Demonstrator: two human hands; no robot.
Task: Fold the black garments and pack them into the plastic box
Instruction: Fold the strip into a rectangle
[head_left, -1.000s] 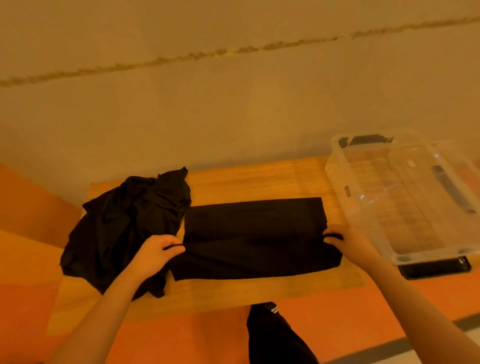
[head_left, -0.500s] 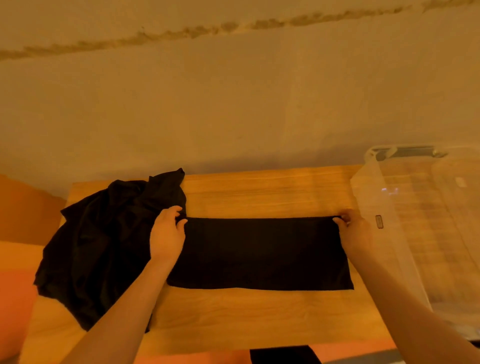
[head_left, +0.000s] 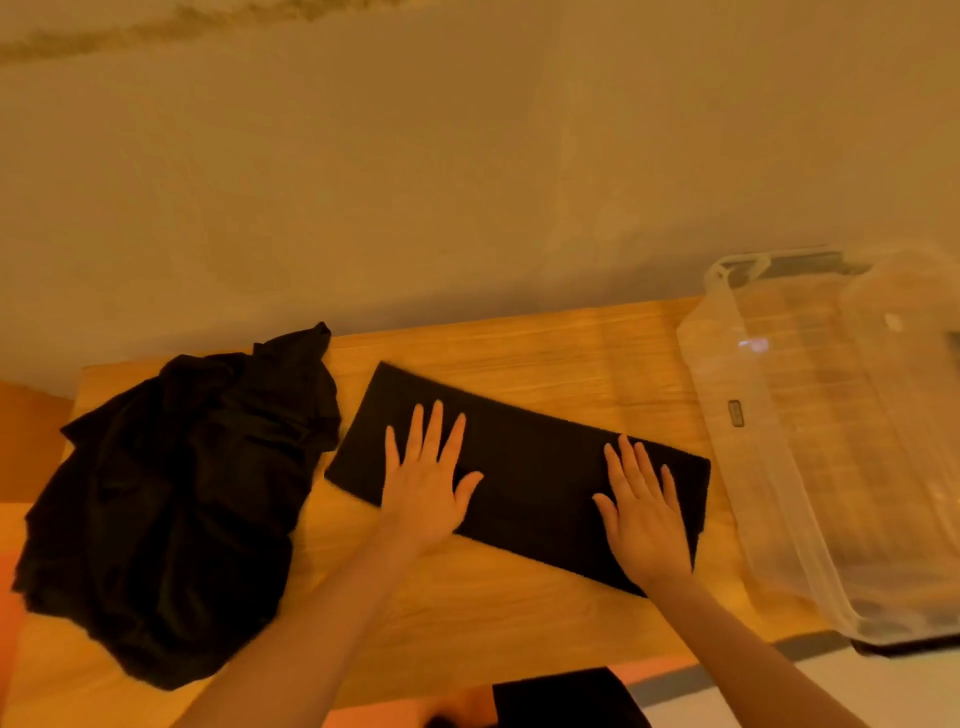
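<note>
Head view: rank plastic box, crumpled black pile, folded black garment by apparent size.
1. Crumpled black pile and plastic box: look alike in extent, and the box is cut off by the frame edge, so unranked.
2. Folded black garment: clearly smallest.

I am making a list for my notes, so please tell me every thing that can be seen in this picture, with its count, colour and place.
folded black garment strip: 1, black, middle of the table, lying flat and slanted
crumpled black garment pile: 1, black, left part of the table
clear plastic box: 1, transparent, right end of the table, nothing visible inside
light wooden table: 1, light brown, against the wall
plain wall: 1, beige, behind the table
left hand: 1, flat on the left part of the strip, fingers spread
right hand: 1, flat on the right part of the strip
</note>
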